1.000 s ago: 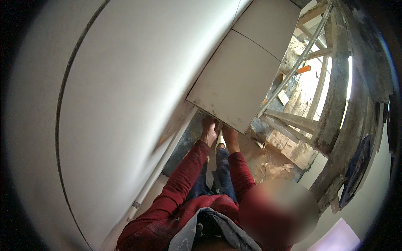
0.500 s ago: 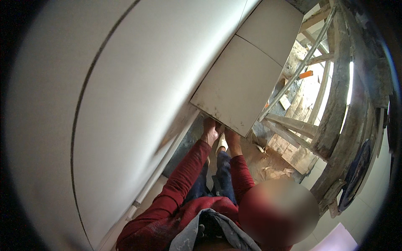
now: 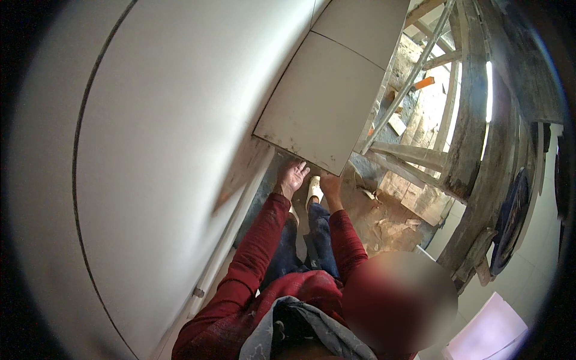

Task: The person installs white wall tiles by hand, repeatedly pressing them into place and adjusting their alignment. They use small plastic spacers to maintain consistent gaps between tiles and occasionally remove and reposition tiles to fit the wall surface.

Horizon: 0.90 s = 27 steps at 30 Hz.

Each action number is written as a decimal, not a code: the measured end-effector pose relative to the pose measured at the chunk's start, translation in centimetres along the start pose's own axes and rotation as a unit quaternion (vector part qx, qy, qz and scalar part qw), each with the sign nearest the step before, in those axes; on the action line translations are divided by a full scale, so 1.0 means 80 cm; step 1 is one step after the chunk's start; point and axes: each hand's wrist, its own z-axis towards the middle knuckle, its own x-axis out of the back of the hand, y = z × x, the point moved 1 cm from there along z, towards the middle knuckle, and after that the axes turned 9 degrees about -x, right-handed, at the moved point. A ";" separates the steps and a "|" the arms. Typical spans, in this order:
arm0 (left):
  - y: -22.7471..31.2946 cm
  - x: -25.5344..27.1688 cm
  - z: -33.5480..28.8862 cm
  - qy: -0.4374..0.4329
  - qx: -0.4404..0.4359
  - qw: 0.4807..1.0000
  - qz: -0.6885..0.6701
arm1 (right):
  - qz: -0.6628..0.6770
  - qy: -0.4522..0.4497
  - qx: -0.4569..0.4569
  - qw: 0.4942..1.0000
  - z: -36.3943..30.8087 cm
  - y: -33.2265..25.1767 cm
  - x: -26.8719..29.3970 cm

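A large pale tile (image 3: 321, 96) lies in front of me, dark smudges along its near edge. Just below that edge is my left hand (image 3: 294, 176), palm turned up and fingers spread, holding nothing I can see. My right hand (image 3: 330, 183) is at the near right corner of the same tile. Its fingers are tucked under the edge and hidden, so I cannot see how they are bent. Beyond a thin dark joint, a second pale tile (image 3: 360, 27) continues the surface.
A pale tiled wall (image 3: 162, 132) rises on the left, a white pipe (image 3: 231, 225) along its foot. Wooden scaffold beams (image 3: 465, 126) and a slanting pole (image 3: 411, 87) stand at right, near an orange object (image 3: 423, 83). Torn brown debris (image 3: 393, 231) litters the floor.
My left hand has drawn back from under the tile's edge and turned palm up with its fingers apart. My right hand stays at the edge. The whole view has shifted slightly.
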 end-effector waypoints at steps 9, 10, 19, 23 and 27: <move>0.002 -0.021 -0.009 -0.007 0.004 1.000 0.009 | 0.052 0.012 -0.067 0.996 -0.005 -0.022 -0.005; 0.004 -0.023 -0.008 -0.012 0.008 1.000 0.014 | 0.077 0.007 -0.061 0.995 -0.004 -0.021 -0.006; 0.025 -0.018 0.010 -0.103 0.013 0.993 0.058 | 0.140 0.067 -0.017 0.988 0.000 -0.044 -0.016; 0.058 -0.056 -0.010 -0.087 0.001 0.996 0.034 | 0.132 0.082 -0.001 0.988 -0.013 -0.061 -0.007; 0.092 -0.111 -0.046 -0.131 -0.001 0.990 0.060 | 0.135 0.063 0.047 0.988 -0.031 -0.094 0.030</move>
